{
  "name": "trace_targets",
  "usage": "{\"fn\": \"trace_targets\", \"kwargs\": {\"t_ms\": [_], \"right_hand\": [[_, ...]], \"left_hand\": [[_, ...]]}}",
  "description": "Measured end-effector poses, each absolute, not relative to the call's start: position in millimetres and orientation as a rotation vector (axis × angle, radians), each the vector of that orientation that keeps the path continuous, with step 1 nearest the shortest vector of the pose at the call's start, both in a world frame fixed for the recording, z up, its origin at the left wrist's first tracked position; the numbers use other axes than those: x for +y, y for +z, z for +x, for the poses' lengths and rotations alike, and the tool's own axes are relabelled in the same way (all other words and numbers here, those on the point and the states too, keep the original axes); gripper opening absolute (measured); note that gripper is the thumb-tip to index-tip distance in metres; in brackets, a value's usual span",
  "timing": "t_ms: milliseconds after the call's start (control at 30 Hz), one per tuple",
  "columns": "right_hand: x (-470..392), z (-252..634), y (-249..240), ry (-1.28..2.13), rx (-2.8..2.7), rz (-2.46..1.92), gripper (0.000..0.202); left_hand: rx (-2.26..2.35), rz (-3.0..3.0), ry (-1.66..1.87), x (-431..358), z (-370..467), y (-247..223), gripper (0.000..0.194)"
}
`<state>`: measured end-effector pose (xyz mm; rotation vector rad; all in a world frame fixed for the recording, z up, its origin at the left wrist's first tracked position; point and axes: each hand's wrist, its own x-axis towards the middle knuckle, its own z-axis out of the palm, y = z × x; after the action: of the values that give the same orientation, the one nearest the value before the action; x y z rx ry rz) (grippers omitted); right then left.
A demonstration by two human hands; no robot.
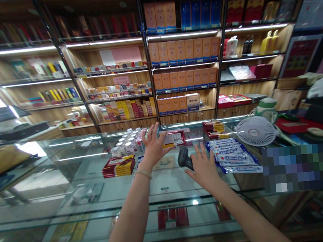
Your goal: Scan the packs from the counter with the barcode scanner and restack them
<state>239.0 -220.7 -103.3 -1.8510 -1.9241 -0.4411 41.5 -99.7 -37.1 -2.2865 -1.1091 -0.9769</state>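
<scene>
Glass counter [69, 170]: left hand [154, 146] and right hand [203, 168] apart, both spread; I advise a full-palm grip on the scanner [183, 156]

From my station I see a surface [114, 196] of smooth, glossy glass. The scanner [183, 157] looks like dark, mostly matt plastic. Shiny plastic film wraps the blue-and-white packets [232, 150]; the red-and-yellow packets [118, 166] look glossy too. I read the fan [255, 132] as smooth pale plastic, and the shelving [249, 89] as grained wood.
</scene>
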Motion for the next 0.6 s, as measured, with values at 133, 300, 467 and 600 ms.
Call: {"fn": "trace_targets", "kwargs": {"t_ms": [133,300,467,600], "right_hand": [[-218.4,238.0,-100.6,-0.38,-1.942,-1.89,0.041],[-219.4,238.9,-92.8,-0.292,-1.961,-1.88,0.033],[-222.6,247.7,-81.5,-0.132,-1.906,-1.773,0.029],[-230.1,259.7,-63.3,0.145,-1.838,-1.701,0.03]], "left_hand": [[-1.118,-2.274,-0.967,-99.8,41.3,-36.5,0.067],[-1.144,-2.26,-0.942,-101.4,39.9,-34.6,0.065],[-1.18,-2.219,-0.941,-98.6,36.4,-36.1,0.065],[-1.218,-2.203,-0.938,-96.8,35.7,-35.9,0.065]]}}
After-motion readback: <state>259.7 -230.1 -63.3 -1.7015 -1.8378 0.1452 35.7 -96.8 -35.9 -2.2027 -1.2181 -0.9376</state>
